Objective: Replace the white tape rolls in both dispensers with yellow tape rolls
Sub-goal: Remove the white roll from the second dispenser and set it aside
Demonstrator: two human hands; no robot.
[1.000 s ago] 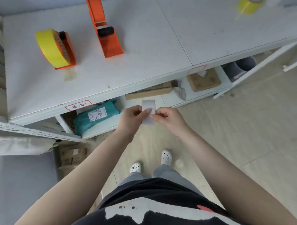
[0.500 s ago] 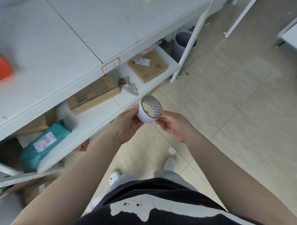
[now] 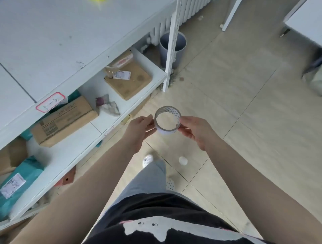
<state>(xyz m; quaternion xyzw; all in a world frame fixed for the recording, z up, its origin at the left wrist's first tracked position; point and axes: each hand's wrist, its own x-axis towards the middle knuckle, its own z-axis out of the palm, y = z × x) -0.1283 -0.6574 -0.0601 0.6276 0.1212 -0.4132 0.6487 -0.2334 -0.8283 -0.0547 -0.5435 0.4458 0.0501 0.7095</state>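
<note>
A: White roll [image 3: 167,120] sits mid-frame, held over the floor, just off the near edge of the lower shelf [image 3: 111,122]. Looks nearly spent: thin ring, mostly core, patterned inside face.

B: Who's got it?

A: Both. Left hand [image 3: 139,131] pinches the left wall with thumb and fingertips; right hand [image 3: 195,129] pinches the right wall the same way. Open bore faces up at the camera.

B: Handling?

A: My read: very light, a thin ring like that should flex if squeezed across the diameter. Outer face is probably smooth; any loose tail could stick to skin. Not fragile. Best hold is what's there: opposite rims, light pinch. Or hook a finger through the bore for a one-hand carry.

B: Dispensers?

A: Not in view. Table top [image 3: 73,40] far left is mostly bare here, only a blurred yellow bit [image 3: 97,1] at the top edge; can't tell what it is.

B: Where does the roll go?

A: Guessing it's waste. Grey bin [image 3: 173,45] stands far right of the shelf, behind a white post [image 3: 171,52], well apart from the hands. A drop there risks nothing; light part may bounce off the rim.
</note>
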